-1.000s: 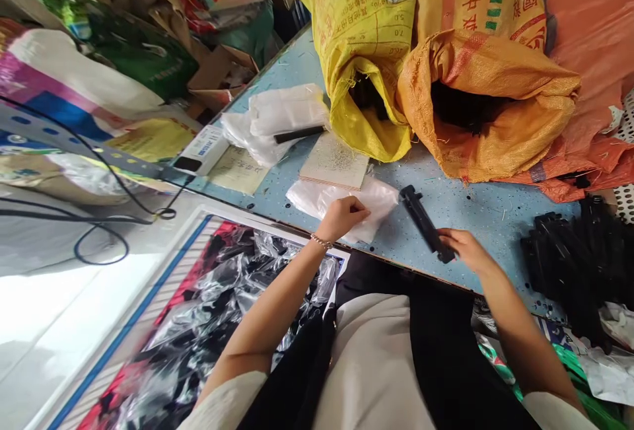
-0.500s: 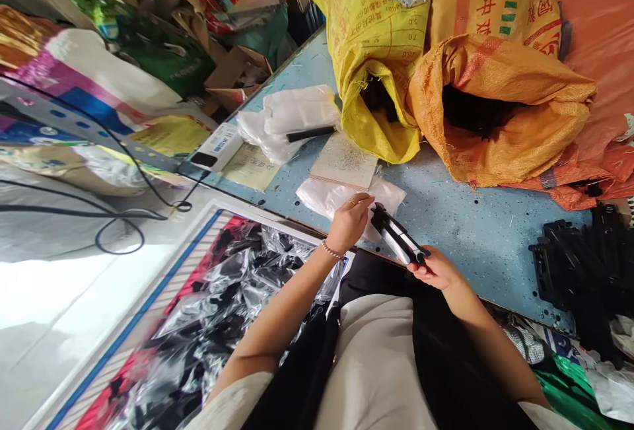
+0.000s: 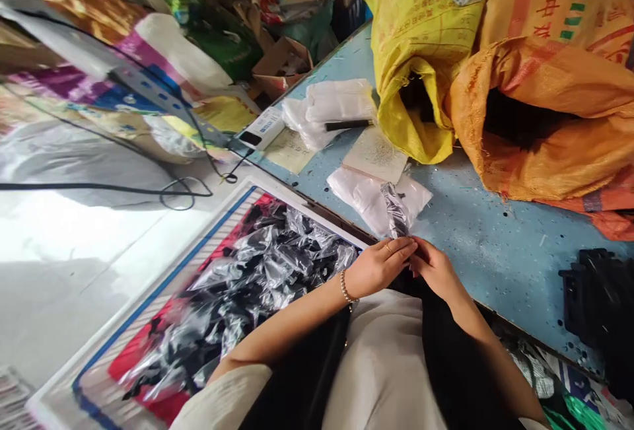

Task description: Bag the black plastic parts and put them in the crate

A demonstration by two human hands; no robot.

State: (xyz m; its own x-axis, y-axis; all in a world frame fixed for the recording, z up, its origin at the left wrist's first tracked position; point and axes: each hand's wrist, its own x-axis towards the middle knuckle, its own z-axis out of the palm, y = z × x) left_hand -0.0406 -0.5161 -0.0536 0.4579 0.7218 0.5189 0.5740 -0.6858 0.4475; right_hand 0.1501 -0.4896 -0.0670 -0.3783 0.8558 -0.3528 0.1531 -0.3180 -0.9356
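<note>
A slim black part in a clear plastic bag [image 3: 395, 209] points away from me over the table's front edge. My left hand [image 3: 384, 263], with a ring and a beaded bracelet, is closed at the bag's near end. Right beside it, my right hand [image 3: 436, 268] is closed on the same end, fingertips touching the left ones. The fingers hide that end of the bag. Beyond them a stack of clear plastic bags [image 3: 354, 195] lies on the blue table [image 3: 470, 245], partly under a beige board [image 3: 375, 154].
Left of me stands a white-rimmed crate [image 3: 148, 314] holding several bagged black parts [image 3: 257, 265]. Yellow [image 3: 421, 34] and orange [image 3: 545, 113] woven sacks stand at the back. Loose black parts [image 3: 597, 311] lie at right; a white box [image 3: 265, 127] with a cable sits far left.
The black part now sits inside a clear bag, and its far end has swung away from me. Both hands have come together at its near end. The view has shifted left.
</note>
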